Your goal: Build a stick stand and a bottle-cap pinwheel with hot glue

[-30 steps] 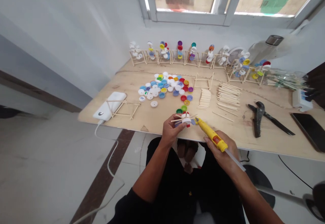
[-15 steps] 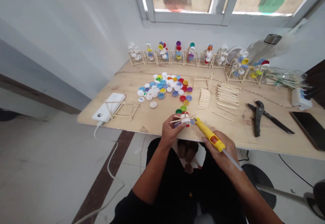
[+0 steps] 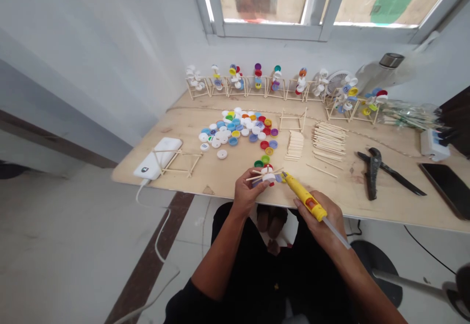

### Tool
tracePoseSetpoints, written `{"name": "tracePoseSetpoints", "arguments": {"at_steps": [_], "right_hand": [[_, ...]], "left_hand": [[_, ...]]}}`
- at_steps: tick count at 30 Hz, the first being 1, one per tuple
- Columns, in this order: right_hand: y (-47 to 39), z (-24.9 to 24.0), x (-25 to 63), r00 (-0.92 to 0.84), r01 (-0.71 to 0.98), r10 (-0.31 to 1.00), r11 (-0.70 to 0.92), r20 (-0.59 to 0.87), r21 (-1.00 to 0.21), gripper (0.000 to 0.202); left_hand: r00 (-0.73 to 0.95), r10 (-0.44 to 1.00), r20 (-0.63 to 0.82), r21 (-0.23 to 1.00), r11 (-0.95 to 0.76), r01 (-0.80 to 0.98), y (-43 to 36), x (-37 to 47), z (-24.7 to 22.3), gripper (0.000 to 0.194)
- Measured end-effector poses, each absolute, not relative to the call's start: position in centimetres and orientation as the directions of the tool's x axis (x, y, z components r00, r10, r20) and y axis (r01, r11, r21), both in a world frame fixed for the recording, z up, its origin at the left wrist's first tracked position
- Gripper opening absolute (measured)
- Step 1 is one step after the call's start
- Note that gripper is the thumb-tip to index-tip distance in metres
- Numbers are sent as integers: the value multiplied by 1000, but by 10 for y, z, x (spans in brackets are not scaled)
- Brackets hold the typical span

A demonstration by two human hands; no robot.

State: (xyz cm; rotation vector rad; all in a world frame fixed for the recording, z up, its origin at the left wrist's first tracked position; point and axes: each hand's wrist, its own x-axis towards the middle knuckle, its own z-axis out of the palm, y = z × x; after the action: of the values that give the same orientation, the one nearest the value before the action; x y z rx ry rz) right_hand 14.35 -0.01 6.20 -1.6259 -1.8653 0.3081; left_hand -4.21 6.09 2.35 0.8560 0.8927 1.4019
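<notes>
In my left hand (image 3: 246,193) is a small wheel of thin wooden sticks and bottle caps (image 3: 269,178), pinched over the front edge of the table. My right hand (image 3: 323,216) is wrapped around a yellow hot glue gun (image 3: 304,196), with a clear glue stick (image 3: 337,232) poking out of its back end. The gun's nozzle points at the wheel from the right, a small distance off it. Green caps (image 3: 262,161) lie on the table just beyond the wheel. My fingers partly hide the wheel's left side.
Loose bottle caps (image 3: 235,128) spread over the middle of the wooden table (image 3: 205,167). Cut sticks (image 3: 328,140), black pliers (image 3: 374,172) and a phone (image 3: 446,187) lie to the right. A stick frame (image 3: 179,162) stands by a white power bank (image 3: 157,157). Finished-looking cap wheels (image 3: 258,77) line the wall.
The glue gun's nozzle has drawn back slightly to the right, away from the wheel. My left hand keeps the wheel in nearly the same place. The view has shifted slightly.
</notes>
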Motion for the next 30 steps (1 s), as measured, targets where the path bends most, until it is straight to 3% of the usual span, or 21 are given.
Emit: {"name": "tracePoseSetpoints", "arguments": {"at_steps": [30], "right_hand": [[0, 56, 149, -65, 831, 934, 246, 351, -500, 25]], "left_hand": [[-62, 998, 10, 899, -36, -436, 62, -43, 16, 32]]}}
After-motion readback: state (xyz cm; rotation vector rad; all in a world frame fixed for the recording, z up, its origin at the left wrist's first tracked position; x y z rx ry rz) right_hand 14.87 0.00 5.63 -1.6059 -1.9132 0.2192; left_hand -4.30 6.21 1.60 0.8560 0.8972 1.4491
